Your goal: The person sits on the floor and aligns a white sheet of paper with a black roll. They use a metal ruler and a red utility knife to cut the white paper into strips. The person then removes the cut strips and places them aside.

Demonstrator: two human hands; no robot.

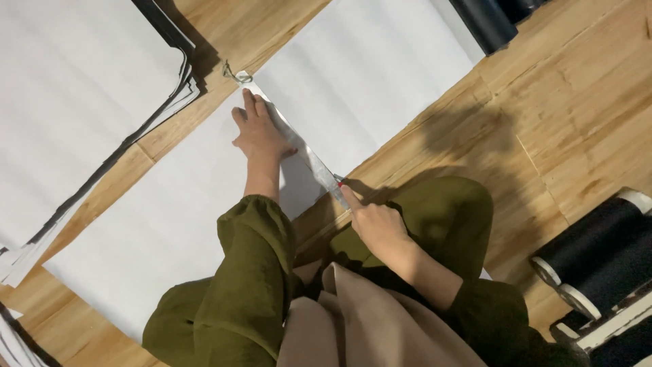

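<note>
A long sheet of white material [367, 75] lies across a wooden floor. A metal ruler [305, 153] rests diagonally on it, with a small loop at its far end. My left hand [258, 132] presses flat on the ruler, fingers spread along its upper half. My right hand [377, 228] is at the ruler's near end, forefinger stretched out along a small red-tipped tool [339, 184] at the ruler's edge. Olive-green sleeves cover both forearms.
A stack of white sheets [75, 95] lies at the upper left. Dark rolls [601, 255] sit at the lower right, and another dark roll [485, 20] at the top. My knees in olive trousers fill the lower centre.
</note>
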